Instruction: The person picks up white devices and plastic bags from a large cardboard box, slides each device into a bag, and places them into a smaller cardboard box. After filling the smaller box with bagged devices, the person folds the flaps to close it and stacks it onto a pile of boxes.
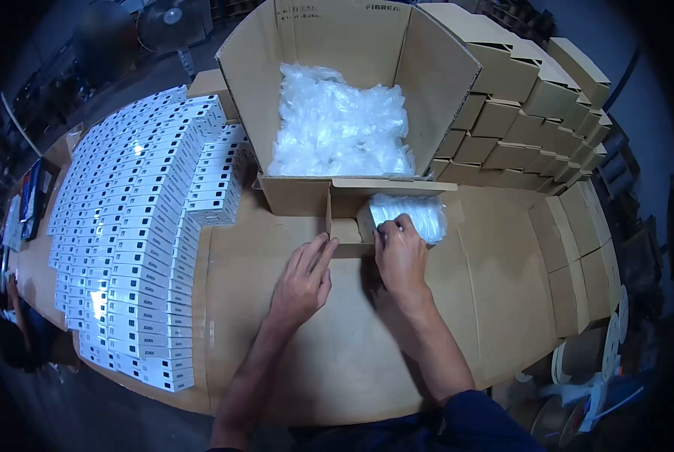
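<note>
From six o'clock, two bare forearms reach across a brown cardboard-covered worktop. At seven o'clock, the left hand has its fingers extended, thumb apart, fingertips touching the near left corner of a small open carton at the centre. At four o'clock, the right hand curls its fingers against a bundle of clear plastic packets in the carton's right half; how tight that grip is, I cannot tell. White printed boxes stand in tall rows at nine o'clock, brown cartons at three. Just beyond, at twelve, a large open box holds crumpled clear plastic bags. Brown boxes are stacked at two; a fan stands farthest, at eleven.
</note>
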